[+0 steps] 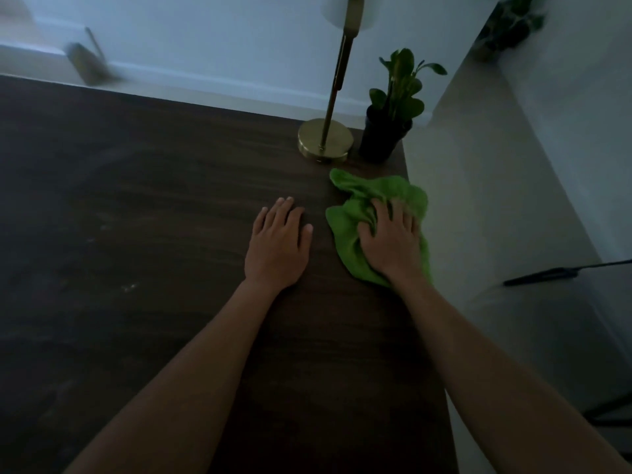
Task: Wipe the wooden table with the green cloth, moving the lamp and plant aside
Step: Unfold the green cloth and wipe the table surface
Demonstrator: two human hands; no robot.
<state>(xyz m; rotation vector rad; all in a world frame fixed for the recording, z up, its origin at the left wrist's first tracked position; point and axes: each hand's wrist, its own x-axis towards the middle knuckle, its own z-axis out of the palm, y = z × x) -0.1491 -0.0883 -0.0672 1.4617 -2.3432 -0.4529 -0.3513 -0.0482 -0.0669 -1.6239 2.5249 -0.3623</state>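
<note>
The dark wooden table (154,206) fills most of the view. A crumpled green cloth (352,241) lies near the table's right edge, and my right hand (390,241) presses down on it with fingers spread and slightly bunching the fabric. My left hand (277,244) rests flat on the bare wood just left of the cloth. At the far right corner stands a brass lamp (325,142) with a round base and thin stem. Right beside it is a small plant (390,131) in a black pot.
A pale wall runs behind the table and a light floor lies to its right. A dark thin object (554,271) lies on the floor at right. A blurred object (89,63) sits beyond the table's far left edge. More foliage (513,22) hangs at top right.
</note>
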